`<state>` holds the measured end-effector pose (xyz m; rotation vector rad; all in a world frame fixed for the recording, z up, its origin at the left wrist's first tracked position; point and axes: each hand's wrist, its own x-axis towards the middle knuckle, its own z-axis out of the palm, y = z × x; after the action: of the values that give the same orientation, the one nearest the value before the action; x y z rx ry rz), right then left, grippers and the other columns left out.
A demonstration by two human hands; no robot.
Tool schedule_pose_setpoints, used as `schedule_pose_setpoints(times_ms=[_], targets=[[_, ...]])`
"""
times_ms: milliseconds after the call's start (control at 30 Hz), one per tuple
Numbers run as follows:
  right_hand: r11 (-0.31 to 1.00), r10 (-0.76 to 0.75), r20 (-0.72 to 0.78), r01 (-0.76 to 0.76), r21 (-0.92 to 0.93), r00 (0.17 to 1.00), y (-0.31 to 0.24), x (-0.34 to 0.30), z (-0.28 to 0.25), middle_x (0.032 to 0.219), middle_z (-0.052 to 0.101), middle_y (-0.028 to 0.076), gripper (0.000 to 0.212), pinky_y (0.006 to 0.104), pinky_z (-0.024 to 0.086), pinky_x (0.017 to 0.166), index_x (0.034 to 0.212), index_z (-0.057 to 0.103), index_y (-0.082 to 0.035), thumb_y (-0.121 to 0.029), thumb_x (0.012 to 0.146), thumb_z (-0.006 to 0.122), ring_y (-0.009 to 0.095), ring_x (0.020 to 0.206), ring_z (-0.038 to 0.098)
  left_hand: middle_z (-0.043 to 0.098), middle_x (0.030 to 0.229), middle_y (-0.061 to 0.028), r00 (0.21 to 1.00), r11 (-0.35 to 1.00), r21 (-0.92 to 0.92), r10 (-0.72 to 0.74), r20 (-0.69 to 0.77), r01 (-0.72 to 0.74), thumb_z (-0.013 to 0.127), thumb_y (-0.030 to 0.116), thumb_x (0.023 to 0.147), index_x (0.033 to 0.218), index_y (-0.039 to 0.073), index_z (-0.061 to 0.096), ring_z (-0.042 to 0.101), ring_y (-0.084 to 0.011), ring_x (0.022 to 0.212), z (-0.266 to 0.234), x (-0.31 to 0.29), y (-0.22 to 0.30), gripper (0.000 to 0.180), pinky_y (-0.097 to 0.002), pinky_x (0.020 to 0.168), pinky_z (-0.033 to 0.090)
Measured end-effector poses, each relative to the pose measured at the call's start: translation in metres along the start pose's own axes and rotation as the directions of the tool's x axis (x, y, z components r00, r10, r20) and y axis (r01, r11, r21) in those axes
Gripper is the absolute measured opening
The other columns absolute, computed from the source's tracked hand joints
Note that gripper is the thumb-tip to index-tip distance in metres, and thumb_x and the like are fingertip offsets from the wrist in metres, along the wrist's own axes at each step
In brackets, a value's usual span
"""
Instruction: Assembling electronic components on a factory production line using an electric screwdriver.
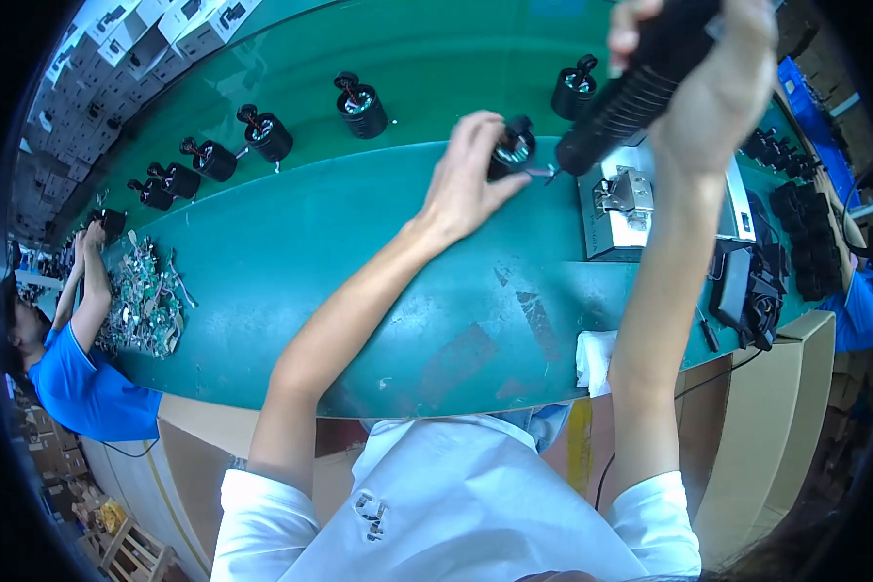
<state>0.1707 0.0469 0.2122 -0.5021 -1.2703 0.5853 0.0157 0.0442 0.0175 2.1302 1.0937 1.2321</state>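
My left hand [463, 177] is closed around a black cylindrical housing [510, 153] with a ring-shaped cap standing up from its open top. Gripped in my right hand [710, 107] is a thick black electric screwdriver [623, 109], tilted down to the left. Its thin bit ends close to the housing, beside my left thumb; whether they touch I cannot tell. Beneath my right forearm sits a pale box [611, 233] with a metal mechanism [630, 195] on top. Another black housing [574, 89] stands just beyond the screwdriver.
Along the far side runs a row of similar housings [362, 109]. A heap of small circuit boards [148, 301] lies at left, near a co-worker in blue [92, 378]. A white cloth [594, 361], black adapters [747, 291] and stacked black parts [803, 238] are at right, above a cardboard box [771, 417].
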Motion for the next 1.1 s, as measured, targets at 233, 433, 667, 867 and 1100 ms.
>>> schedule_pose_setpoints(times_ms=[233,433,667,867,1100], targets=[[0.931,-0.088,-0.267,-0.016,-0.365,0.96,-0.03,0.037,-0.062,0.066,0.064,0.001,0.041,0.0214,0.045,0.038,0.095,0.059,-0.009,-0.049,0.105,0.058,0.011,0.044,0.06,0.051,0.14,-0.0204,0.92,0.934,0.085,-0.32,-0.227,0.346,0.08,0.008,0.081,0.14,0.005,0.047,0.058,-0.0378,0.123,-0.009,0.047,-0.028,0.067,-0.0437,0.102,0.052],[0.971,0.181,-0.326,-0.222,-0.093,0.928,-0.017,0.03,-0.043,0.067,0.063,-0.001,0.041,0.0207,0.045,0.037,0.094,0.058,-0.01,-0.05,0.105,0.059,0.011,0.044,0.061,0.046,0.147,-0.0205,0.826,0.931,0.339,0.292,-0.481,-0.132,0.081,0.008,0.081,0.142,0.007,0.046,0.052,-0.0398,0.134,0.015,0.047,0.016,0.07,-0.0451,0.109,0.05],[0.95,0.285,-0.241,-0.24,0.198,0.928,-0.047,0.032,-0.034,0.066,0.063,-0.001,0.04,0.0199,0.045,0.036,0.099,0.057,-0.01,-0.05,0.105,0.059,0.011,0.045,0.062,0.048,0.143,-0.0204,0.983,0.998,0.054,-0.024,-0.18,0.034,0.083,0.017,0.081,0.139,0.003,0.046,0.056,-0.0388,0.129,0.077,0.112,0.026,0.07,-0.0472,0.107,0.051],[0.989,0.143,-0.207,-0.134,0.061,0.968,-0.063,0.04,-0.064,0.082,0.066,0.007,0.045,0.025,0.049,0.053,0.109,0.059,-0.009,-0.052,0.104,0.051,0.019,0.064,0.068,0.063,0.121,-0.0186,0.953,0.931,0.206,-0.299,-0.045,0.302,0.086,0.022,0.078,0.131,0.003,0.05,0.068,-0.0379,0.105,0.09,0.14,0.026,0.067,-0.0465,0.095,0.056],[0.999,-0.017,-0.222,0.025,0.034,0.975,-0.069,0.045,-0.093,0.088,0.066,0.009,0.047,0.0271,0.051,0.059,0.112,0.06,-0.009,-0.054,0.103,0.05,0.022,0.072,0.069,0.069,0.114,-0.0158,0.994,0.994,-0.018,-0.106,0.018,0.106,0.081,0.018,0.075,0.122,0.002,0.056,0.069,-0.0345,0.095,0.057,0.089,0.052,0.055,-0.0438,0.086,0.055]])
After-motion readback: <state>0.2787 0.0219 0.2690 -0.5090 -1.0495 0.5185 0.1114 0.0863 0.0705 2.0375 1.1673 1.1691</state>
